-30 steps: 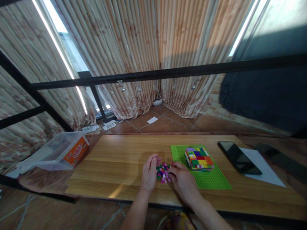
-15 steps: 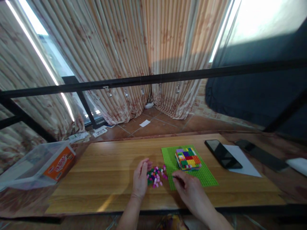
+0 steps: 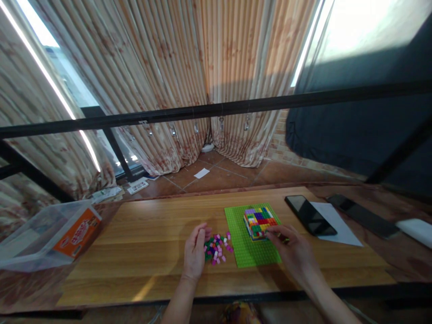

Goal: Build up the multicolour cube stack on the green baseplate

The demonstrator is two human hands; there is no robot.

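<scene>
A green baseplate lies on the wooden table. On it stands a block of stacked bricks in many colours. My right hand rests over the plate's right side, fingertips pinched together at the block's near right corner; whether a brick is in them is hidden. A pile of small loose bricks, mostly pink, green and purple, lies left of the plate. My left hand sits curled against the pile's left edge, fingers bent and touching the bricks.
A clear plastic box with an orange label lies at the table's left end. A black phone lies on a white sheet to the right, beside another dark device. A black metal bar crosses in front of curtains.
My right hand has left the loose pile and moved right across the baseplate to the stacked block. My left hand stays at the pile. The view has shifted a little.
</scene>
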